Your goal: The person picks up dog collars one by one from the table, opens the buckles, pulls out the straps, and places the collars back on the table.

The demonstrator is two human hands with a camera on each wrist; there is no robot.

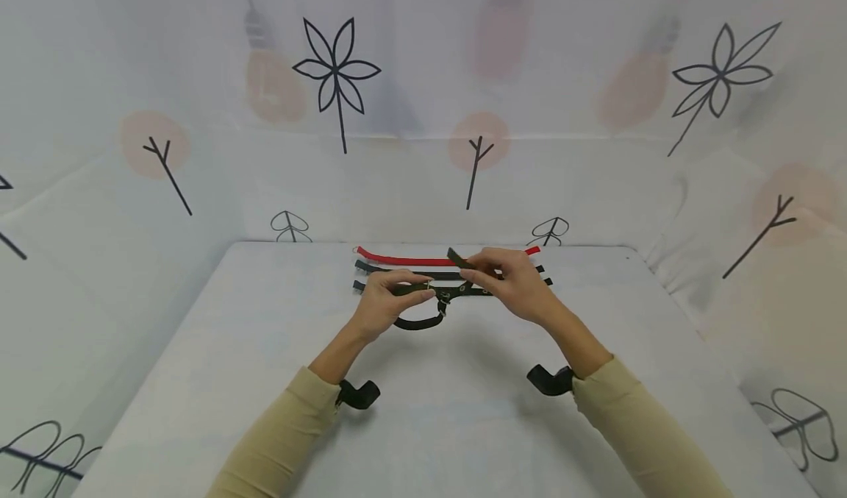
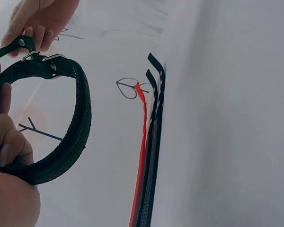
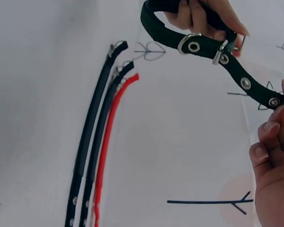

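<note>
A dark green dog collar (image 1: pixel 418 324) is bent into a loop and held up above the table by both hands. My left hand (image 1: pixel 389 303) grips the loop near its metal buckle (image 3: pixel 220 53), with the fingers curled inside the band. With thumb and fingertips, my right hand (image 1: pixel 516 281) pinches the free end of the strap. Metal eyelets (image 3: pixel 245 83) run along that tail, which passes through the buckle. A D-ring (image 3: pixel 184 43) sits on the band beside the buckle. In the left wrist view the loop (image 2: pixel 84 106) appears wide and round.
Farther back on the white table (image 1: pixel 423 439) lie a red collar (image 1: pixel 410 261) and two dark collars (image 3: pixel 90 135), stretched out side by side. A patterned white cloth (image 1: pixel 410 189) rises behind the table. Black wrist devices (image 1: pixel 551 380) show below both wrists.
</note>
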